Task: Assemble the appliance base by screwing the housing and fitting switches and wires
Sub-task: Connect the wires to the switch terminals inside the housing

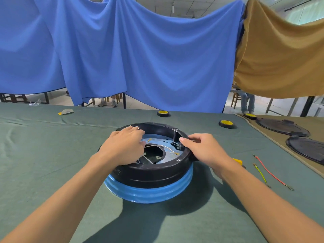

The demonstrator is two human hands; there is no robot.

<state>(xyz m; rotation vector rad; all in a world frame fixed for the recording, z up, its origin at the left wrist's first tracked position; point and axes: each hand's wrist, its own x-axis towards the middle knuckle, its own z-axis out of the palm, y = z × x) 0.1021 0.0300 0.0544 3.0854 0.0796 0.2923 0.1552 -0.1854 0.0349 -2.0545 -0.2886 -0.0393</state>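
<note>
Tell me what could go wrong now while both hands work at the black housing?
The white wire arcs loose over the centre hole from under the left hand; a hard pull may strain its terminal. The right hand grips the black housing by one side of its rim only, so the housing might shift on the blue ring. The right forearm could sweep the red wire beside it.

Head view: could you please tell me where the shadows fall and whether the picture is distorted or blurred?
Head view: the base casts a dark shadow toward the camera on the green cloth, so the light likely comes from beyond it; same view: wide-angle bending bows the blue curtain; the centre is sharp.
</note>
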